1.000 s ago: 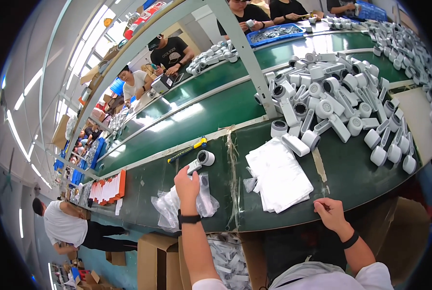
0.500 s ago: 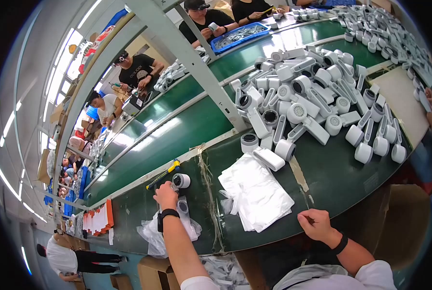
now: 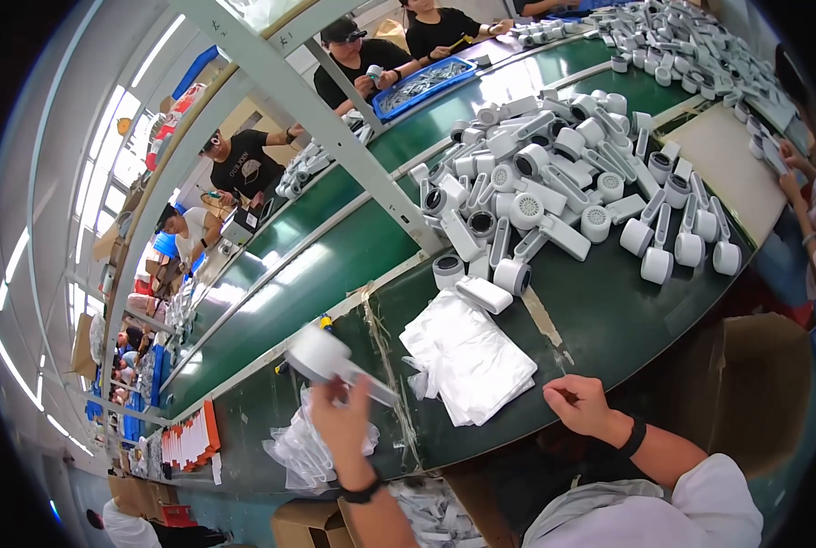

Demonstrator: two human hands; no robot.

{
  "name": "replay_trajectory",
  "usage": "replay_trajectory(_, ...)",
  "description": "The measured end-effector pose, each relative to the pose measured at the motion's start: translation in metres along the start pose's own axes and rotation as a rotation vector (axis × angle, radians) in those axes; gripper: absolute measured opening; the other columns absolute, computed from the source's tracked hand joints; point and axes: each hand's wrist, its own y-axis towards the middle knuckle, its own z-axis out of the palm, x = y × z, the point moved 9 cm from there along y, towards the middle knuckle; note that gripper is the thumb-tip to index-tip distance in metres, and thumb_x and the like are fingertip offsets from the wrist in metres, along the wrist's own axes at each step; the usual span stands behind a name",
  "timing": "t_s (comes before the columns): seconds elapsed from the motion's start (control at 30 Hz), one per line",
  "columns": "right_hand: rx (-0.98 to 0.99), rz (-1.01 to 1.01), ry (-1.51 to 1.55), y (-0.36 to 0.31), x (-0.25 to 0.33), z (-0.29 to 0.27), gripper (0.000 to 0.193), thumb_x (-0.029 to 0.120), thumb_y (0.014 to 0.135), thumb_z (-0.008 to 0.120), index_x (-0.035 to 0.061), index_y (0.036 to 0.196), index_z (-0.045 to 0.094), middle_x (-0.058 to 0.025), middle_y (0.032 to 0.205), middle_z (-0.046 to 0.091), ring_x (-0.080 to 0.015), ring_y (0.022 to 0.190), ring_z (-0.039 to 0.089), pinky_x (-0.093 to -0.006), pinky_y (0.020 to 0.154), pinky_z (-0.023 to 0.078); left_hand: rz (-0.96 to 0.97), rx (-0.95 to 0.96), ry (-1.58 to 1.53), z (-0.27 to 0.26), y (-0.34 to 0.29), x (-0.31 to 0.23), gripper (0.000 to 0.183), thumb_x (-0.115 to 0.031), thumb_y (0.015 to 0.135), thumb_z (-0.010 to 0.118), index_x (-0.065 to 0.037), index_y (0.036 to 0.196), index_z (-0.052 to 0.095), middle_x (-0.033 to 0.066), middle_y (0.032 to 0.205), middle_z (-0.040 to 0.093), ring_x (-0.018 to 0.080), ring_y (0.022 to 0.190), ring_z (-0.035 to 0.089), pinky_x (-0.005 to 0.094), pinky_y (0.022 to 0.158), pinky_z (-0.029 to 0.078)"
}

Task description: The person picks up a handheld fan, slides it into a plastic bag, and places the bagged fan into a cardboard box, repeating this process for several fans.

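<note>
My left hand [image 3: 342, 425] grips a white appliance with a round head and a handle [image 3: 319, 353], held up over the near side of the bench and blurred by motion. Beneath it lie crumpled clear plastic bags [image 3: 289, 449]. My right hand [image 3: 580, 406] rests at the bench's front edge with curled fingers and nothing visible in them. Between my hands lies a stack of flat white plastic bags [image 3: 472, 365]. Beyond it rises a big heap of similar white appliances [image 3: 554, 196], some showing perforated round ends, others dark-ringed ones.
A yellow-handled tool [image 3: 326, 322] lies partly hidden behind the held appliance. Orange-edged cards [image 3: 191, 437] stand at the left. A metal post [image 3: 353, 137] rises from the bench. Across the green conveyor [image 3: 335, 251] people work near a blue tray [image 3: 422, 89]. Cardboard boxes [image 3: 764, 402] stand below.
My left hand has come back from the far part of the bench, lifting the white appliance off the surface by its handle. My right hand keeps its curled pose. The view has shifted slightly.
</note>
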Motion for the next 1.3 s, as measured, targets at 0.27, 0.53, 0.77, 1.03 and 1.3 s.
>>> replay_trajectory(0.27,0.304,-0.052,0.137,-0.002,0.066,0.038,0.068,0.013,0.080,0.077,0.0021,0.138,0.044,-0.0133,0.110,0.066,-0.0191,0.097,0.065,-0.0321,0.080,0.052,-0.058,0.394,-0.240,0.109,-0.131,-0.065,0.041,-0.019,0.066,0.088,0.000,0.096,0.068,0.0086,0.086,0.069,0.0162,0.082,0.064,0.0324,0.073,0.051)
replay_trajectory(0.53,0.114,0.256,0.625,0.004,0.031,-0.013,0.048,-0.004,0.080,0.057,0.0026,0.125,0.043,-0.0131,0.100,0.063,-0.0195,0.080,0.065,-0.0344,0.073,0.054,0.445,0.308,0.211,0.141,-0.107,-0.051,0.034,-0.029,0.074,0.081,-0.008,0.098,0.069,0.0076,0.091,0.068,0.0283,0.087,0.061,0.0401,0.077,0.045)
replay_trajectory(0.77,0.010,0.333,0.597,-0.002,0.022,-0.021,0.042,-0.007,0.078,0.058,0.0017,0.118,0.046,-0.0119,0.090,0.064,-0.0179,0.067,0.063,-0.0314,0.060,0.053,0.507,0.345,0.405,0.155,-0.104,-0.042,0.014,-0.025,0.081,0.073,-0.012,0.082,0.072,0.0045,0.078,0.067,0.0259,0.079,0.060,0.0398,0.070,0.041)
replay_trajectory(1.03,0.004,0.355,0.615,0.000,0.026,-0.012,0.042,-0.006,0.078,0.064,0.0030,0.116,0.049,-0.0100,0.093,0.065,-0.0157,0.073,0.063,-0.0294,0.063,0.053,0.349,0.264,0.121,0.141,-0.092,-0.036,0.012,-0.020,0.085,0.069,-0.008,0.085,0.070,0.0078,0.082,0.067,0.0308,0.080,0.059,0.0430,0.073,0.041)
replay_trajectory(1.3,-0.056,0.322,0.426,0.033,0.044,0.021,0.056,0.003,0.074,0.079,0.0008,0.121,0.049,-0.0061,0.100,0.065,-0.0119,0.089,0.062,-0.0285,0.076,0.053,-0.086,0.413,-0.323,0.153,-0.101,-0.019,0.021,-0.017,0.094,0.066,0.003,0.101,0.068,0.0049,0.087,0.070,0.0091,0.077,0.059,0.0236,0.070,0.047)
